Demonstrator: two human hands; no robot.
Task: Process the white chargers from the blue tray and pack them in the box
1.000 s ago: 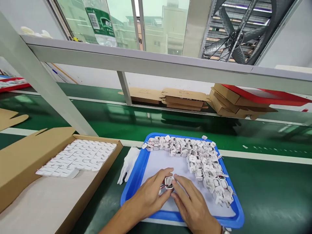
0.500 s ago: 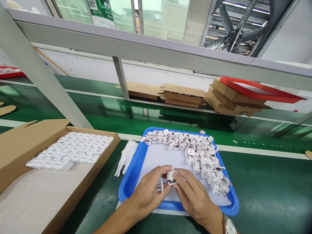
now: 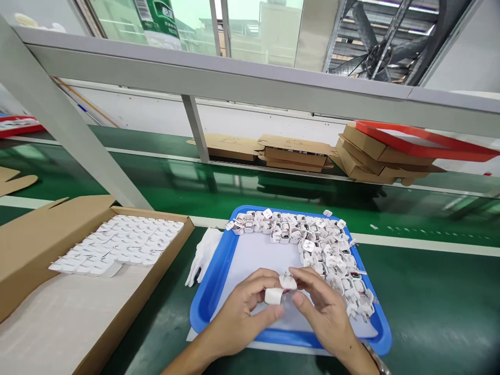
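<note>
My left hand (image 3: 244,310) grips the white housing of a small charger (image 3: 273,296) between its fingers and thumb, over the front of the blue tray (image 3: 207,299). A white plug cover with metal prongs (image 3: 288,282) is at the fingertips of my right hand (image 3: 330,315), just above and right of the housing. A short stretch of red wire shows between the two pieces. Many similar white charger pieces (image 3: 330,255) lie crowded along the tray's back and right side, several with covers loose and wires showing.
An open cardboard box (image 3: 133,291) on the left holds rows of white pieces (image 3: 128,239). A white glove (image 3: 203,255) lies between box and tray. Behind a metal frame (image 3: 195,127) are flat cartons (image 3: 295,148) and a red tray (image 3: 390,140) on stacked boxes.
The charger has been turned: its open inside faced up before, now the housing's smooth side shows. The pronged cover has moved from left of the housing to its right, by my right fingertips.
</note>
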